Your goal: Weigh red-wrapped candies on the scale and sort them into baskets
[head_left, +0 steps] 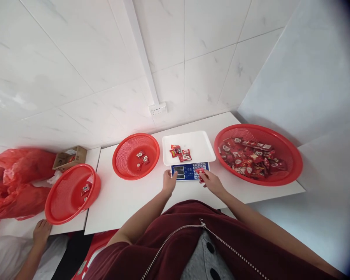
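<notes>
In front of me stands a digital scale (189,171) with a blue keypad panel and a white weighing tray (196,144). Several small red candy packets (184,154) lie on the tray's left part. My right hand (212,182) pinches a red packet (200,171) over the right side of the keypad. At the panel's left edge is my left hand (169,182), fingers apart, thumb near the display, with nothing in it. Whether it touches the scale I cannot tell.
To the right, a large red basket (294,163) holds many red packets. A smaller red basket (119,171) on the left has a few. Farther left are another red basket (58,198), a cardboard box (76,157), red plastic bags (23,175) and a co-worker's hand (42,231).
</notes>
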Demonstrator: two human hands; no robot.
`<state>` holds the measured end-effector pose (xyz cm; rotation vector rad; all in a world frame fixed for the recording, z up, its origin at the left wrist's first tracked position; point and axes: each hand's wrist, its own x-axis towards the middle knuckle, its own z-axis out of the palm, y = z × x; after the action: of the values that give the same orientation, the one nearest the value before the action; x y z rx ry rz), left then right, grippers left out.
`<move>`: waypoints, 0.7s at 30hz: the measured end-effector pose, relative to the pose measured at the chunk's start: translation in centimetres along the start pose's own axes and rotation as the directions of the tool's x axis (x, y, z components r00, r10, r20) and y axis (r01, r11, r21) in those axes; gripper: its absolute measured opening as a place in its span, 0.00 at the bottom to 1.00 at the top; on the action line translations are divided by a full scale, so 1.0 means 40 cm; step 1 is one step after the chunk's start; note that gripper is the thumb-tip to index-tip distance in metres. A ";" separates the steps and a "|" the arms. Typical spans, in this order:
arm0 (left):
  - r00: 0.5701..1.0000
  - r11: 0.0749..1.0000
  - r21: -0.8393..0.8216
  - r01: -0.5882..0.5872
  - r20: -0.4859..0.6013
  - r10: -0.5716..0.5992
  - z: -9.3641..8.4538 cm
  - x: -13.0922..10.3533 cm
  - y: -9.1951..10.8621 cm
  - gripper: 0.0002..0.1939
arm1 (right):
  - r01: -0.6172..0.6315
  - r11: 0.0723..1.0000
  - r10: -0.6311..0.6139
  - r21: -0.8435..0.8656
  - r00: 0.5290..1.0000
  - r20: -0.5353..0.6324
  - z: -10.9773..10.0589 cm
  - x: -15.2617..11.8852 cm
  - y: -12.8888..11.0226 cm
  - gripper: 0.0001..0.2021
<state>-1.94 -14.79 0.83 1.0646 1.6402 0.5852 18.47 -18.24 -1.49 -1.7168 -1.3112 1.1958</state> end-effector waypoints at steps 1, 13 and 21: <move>0.998 0.999 -0.017 -0.031 0.048 0.032 0.012 -0.019 0.003 0.31 | 0.004 0.999 -0.006 0.044 0.999 0.054 0.017 -0.005 -0.032 0.14; 0.939 0.889 -0.451 -0.079 0.265 0.218 -0.086 0.001 0.112 0.22 | 0.337 0.941 -0.312 -0.023 0.893 0.323 0.092 0.093 -0.261 0.17; 0.968 0.968 -0.201 -0.150 -0.228 0.103 -0.268 0.152 0.082 0.15 | 0.252 0.963 -0.216 -0.097 0.934 0.286 0.126 0.207 -0.244 0.23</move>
<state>-11.14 -6.55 4.01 0.9753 1.6565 0.9722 10.96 -7.70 3.14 -1.4668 -1.7439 1.2597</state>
